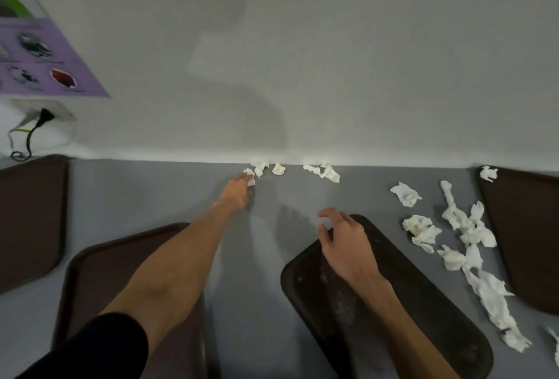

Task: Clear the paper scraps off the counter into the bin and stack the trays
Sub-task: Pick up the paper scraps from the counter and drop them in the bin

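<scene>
L fingers (241, 179) are pinching a small white scrap (250, 173) at the back of the tabletop (169, 191), right by the wall (302, 76). L hand (236, 192) is reaching far fwd, w/ the forearm stretching over the near-L tray (96, 282) and a black sleeve (106, 345) showing at the elbow.

R fingers (332, 215) are hanging loosely curled, gripping nothing. R hand (344, 247) is hovering over the far end of the mid tray (408, 318), which is lying at an angle on the tabletop; can't tell if the hand is touching it.

More wall scraps (322, 171) are lying in a row along the back edge, just R of the pinched one. R scraps (472, 242) are spreading btwn the mid tray and the R tray (526, 242): two crumpled wads plus a long twisted strip running toward the near edge. One wad (488, 173) is sitting on the R tray's far corner.

Far-L tray (30, 221) is lying at the L edge, apart from the others. Above it a purple poster (45, 58) is hanging on the wall, w/ a black plug (45, 114) sitting in a socket below.
</scene>
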